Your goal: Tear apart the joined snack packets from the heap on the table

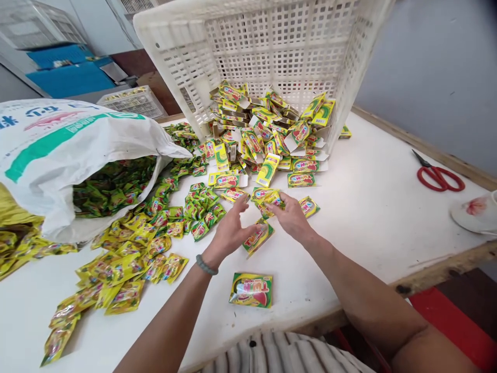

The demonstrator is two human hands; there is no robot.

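Note:
My right hand [294, 218] pinches a yellow candy packet [266, 199] above the white table [349, 223]. My left hand [230, 232], with a green bracelet at its wrist, has thumb and fingers spread and holds nothing. Its thumb tip overlaps a small printed candy box [258, 240]; whether they touch I cannot tell. Nearer my body lies a closed box [251, 291] in yellow, green and red. Another flat box [309, 206] lies just beyond my right wrist. Open-ended boxes [267, 170] are heaped ahead of both hands.
A white plastic crate [272, 46] on its side spills boxes toward me. To the left, a white sack [97, 124] gapes over green packets [202, 204], with yellow packets [124, 269] strewn nearby. Red-handled scissors [438, 176] and a white floral object [476, 212] lie right.

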